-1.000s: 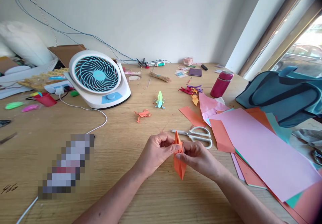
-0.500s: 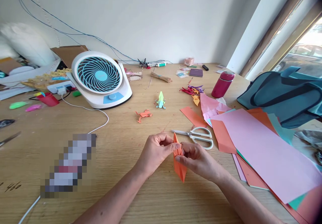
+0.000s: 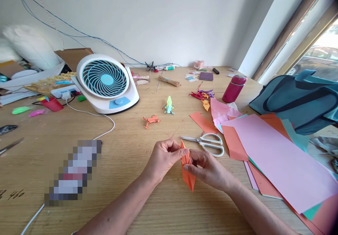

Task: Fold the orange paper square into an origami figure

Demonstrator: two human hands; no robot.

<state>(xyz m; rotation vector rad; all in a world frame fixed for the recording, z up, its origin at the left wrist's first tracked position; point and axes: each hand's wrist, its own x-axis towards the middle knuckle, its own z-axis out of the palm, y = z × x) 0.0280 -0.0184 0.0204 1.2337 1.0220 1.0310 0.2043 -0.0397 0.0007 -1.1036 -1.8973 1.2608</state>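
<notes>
An orange folded paper [image 3: 188, 179], narrow and pointed at both ends, is held upright between my two hands. My left hand [image 3: 166, 157] pinches its upper part between thumb and fingers. My right hand [image 3: 208, 168] grips its right side, with the thumb across the front. Just beyond my hands lie scissors [image 3: 211, 144] with white handles, their blades pointing left. Farther off are an orange folded paper frog [image 3: 151, 121] and a green and blue one [image 3: 169, 105].
Coloured paper sheets [image 3: 280, 157] cover the right side, below a blue-grey bag [image 3: 298, 97]. A red bottle [image 3: 234, 89] stands behind them. A white fan [image 3: 105, 83] is at the back left, a pixelated object [image 3: 76, 170] at the left. Small folded papers [image 3: 202, 95] lie mid-back.
The orange folded paper's upper tip has tilted slightly left. Both hands keep their grip and have barely moved. The view has shifted very slightly.
</notes>
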